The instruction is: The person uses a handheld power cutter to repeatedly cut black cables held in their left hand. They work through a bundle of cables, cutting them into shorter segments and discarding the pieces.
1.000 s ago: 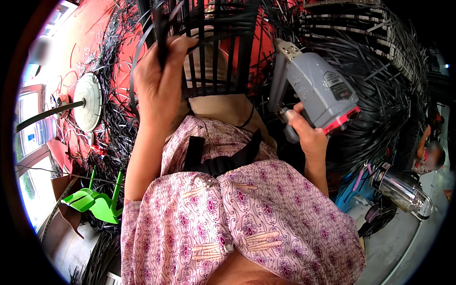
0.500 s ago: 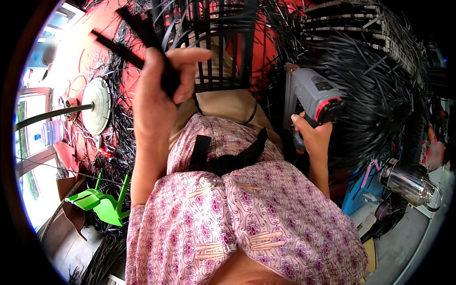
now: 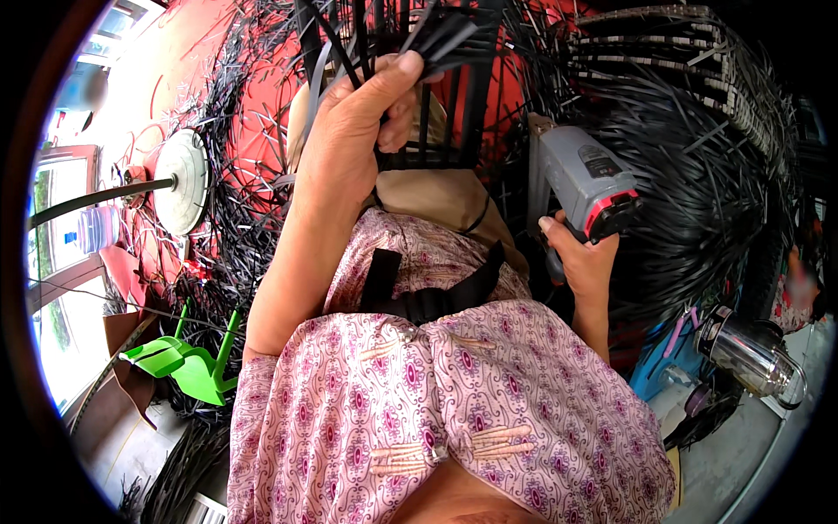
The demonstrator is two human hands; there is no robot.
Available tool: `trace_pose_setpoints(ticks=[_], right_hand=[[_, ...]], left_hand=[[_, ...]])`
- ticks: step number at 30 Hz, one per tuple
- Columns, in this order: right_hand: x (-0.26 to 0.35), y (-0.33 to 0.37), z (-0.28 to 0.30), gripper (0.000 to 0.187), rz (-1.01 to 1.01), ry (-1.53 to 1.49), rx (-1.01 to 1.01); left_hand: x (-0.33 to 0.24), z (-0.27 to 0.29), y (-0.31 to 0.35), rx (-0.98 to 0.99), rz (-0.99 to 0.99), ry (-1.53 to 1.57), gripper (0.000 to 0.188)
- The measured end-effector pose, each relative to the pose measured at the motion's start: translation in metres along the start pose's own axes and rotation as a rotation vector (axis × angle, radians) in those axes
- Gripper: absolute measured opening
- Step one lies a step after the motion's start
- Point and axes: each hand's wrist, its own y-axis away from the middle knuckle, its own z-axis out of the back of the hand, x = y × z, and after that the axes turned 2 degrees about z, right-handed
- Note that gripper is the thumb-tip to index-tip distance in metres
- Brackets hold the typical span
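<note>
My left hand (image 3: 371,109) is closed, knuckles up, at the near side of a black openwork frame (image 3: 476,96) of flat bars and strips. Dark plastic strips (image 3: 441,44) fan out past its thumb, blurred by motion; fingers and strips partly overlap. To the right, my right hand (image 3: 583,253) grips the handle of a grey cordless nail gun or stapler (image 3: 580,166) with a red-and-black rear end. The tool is held upright beside the frame, its nose pointing away from me and not touching it, as far as I can see.
A large heap of black strips (image 3: 681,183) lies at right, below a woven black-and-white piece (image 3: 650,44). Loose strips cover the red floor (image 3: 262,87). On the left are a round-based stand (image 3: 182,182) and a green plastic piece (image 3: 199,371); a metal flask (image 3: 746,349) stands at lower right.
My left hand has swung right and forward to the frame, and the dark strips now point up and right instead of up and left. My right hand with the tool has hardly moved.
</note>
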Motion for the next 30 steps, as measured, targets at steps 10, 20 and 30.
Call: trace_pose_setpoints(ticks=[10, 20, 30], right_hand=[[0.007, -0.011, -0.005, 0.037, 0.077, -0.038, -0.009], [0.007, -0.019, -0.002, 0.035, 0.144, 0.057, 0.067], [-0.027, -0.031, 0.015, 0.04, 0.595, 0.594, 0.384]], left_hand=[[-0.006, -0.008, -0.018, -0.056, -0.155, -0.456, 0.019], [0.009, -0.001, -0.041, -0.117, -0.229, -0.876, 0.023], [0.005, -0.013, -0.042, -0.182, -0.117, -1.001, 0.021]])
